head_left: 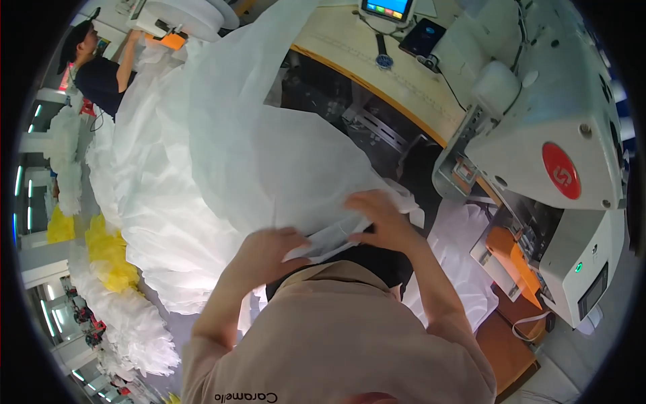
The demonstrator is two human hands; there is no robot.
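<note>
Where the table (336, 27) ends, upper right in the head view, a dark gap (316, 91) separates its yellow edge (363, 81) from the white fabric (289, 161); a machine (531, 135) bounds the right. Sheer and softly creased, the fabric billows from upper left to centre. There, the right hand (385, 221) spreads thumb and fingers wide; the left hand (266, 256) is too blurred to tell its grip.

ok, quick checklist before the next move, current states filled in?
1. Left hand at the lap-side edge of the white sheer fabric: ok.
2. Right hand at that edge too: ok.
3. Firm grip in both hands: cannot tell, fingers partly blurred or hidden.
4. Green light on the sewing machine lit: ok.
5. Wristwatch and smartphone clear of the fabric: ok, on the tabletop.
6. Needle position: cannot tell, not visible.
</note>
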